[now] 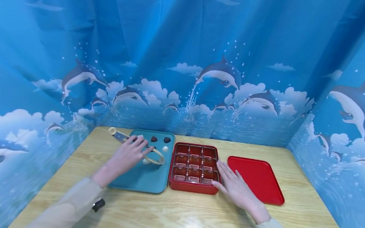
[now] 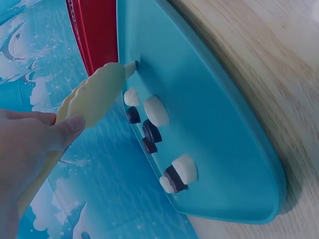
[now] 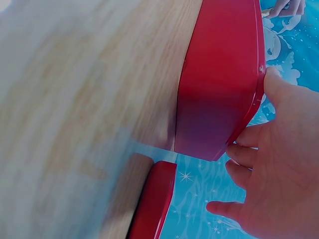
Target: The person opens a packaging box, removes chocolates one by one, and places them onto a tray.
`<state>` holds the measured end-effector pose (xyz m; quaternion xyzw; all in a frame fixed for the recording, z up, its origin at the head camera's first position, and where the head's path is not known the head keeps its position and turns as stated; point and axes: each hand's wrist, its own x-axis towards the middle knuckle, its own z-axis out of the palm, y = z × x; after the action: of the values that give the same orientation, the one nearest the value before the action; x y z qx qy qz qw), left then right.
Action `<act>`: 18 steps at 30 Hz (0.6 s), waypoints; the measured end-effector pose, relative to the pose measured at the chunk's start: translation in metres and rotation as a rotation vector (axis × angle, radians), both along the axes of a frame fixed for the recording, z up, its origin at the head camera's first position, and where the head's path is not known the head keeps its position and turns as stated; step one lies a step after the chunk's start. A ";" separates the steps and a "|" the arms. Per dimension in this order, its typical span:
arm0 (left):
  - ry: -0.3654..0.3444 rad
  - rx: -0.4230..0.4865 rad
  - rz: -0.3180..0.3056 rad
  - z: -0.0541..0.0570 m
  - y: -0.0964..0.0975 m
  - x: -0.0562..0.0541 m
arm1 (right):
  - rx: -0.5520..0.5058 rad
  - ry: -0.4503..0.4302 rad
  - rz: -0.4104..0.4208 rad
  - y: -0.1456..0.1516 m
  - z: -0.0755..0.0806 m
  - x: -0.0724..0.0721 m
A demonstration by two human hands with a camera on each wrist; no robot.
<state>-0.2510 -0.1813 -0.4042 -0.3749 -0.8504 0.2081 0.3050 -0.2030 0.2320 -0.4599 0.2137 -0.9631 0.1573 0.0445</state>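
Note:
My left hand [image 1: 132,151] grips a pair of cream tongs [image 2: 97,94] with thumb and fingers, their tip over the teal tray [image 1: 139,181]. On the tray lie white chocolates [image 2: 157,111] and dark chocolates [image 2: 151,131], several in all. At the tips shows a small pale end [image 2: 130,69]; I cannot tell whether it is a held piece. My right hand [image 1: 234,184] rests at the near right corner of a red box [image 1: 193,187], its thumb on the near rim and straight fingers along the right side. A clear divided insert [image 1: 195,160] lines the box, its compartments showing no chocolates.
Right of the box lies a flat red lid [image 1: 257,179], rim up. The tray stands close against the box's left side. Bare wood shows on the tabletop [image 1: 150,214] in front. A blue dolphin-print curtain [image 1: 186,57] hangs behind and at both sides.

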 end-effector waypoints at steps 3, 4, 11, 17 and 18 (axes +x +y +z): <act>-0.004 0.012 -0.007 0.000 0.004 0.000 | -0.001 -0.004 -0.002 0.001 0.000 0.000; -0.007 0.019 -0.012 -0.001 0.005 0.000 | -0.003 -0.006 -0.002 0.001 0.000 0.000; -0.020 0.031 -0.035 -0.006 0.012 -0.001 | 0.000 -0.018 -0.002 0.001 -0.001 0.000; -0.028 0.011 -0.019 -0.010 0.012 -0.003 | 0.004 -0.012 0.002 0.000 0.000 0.000; -0.030 0.016 -0.019 -0.011 0.012 -0.004 | 0.005 -0.011 0.001 0.001 0.000 0.000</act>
<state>-0.2545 -0.1696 -0.4150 -0.3835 -0.8530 0.1927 0.2969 -0.2033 0.2326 -0.4601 0.2136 -0.9636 0.1560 0.0388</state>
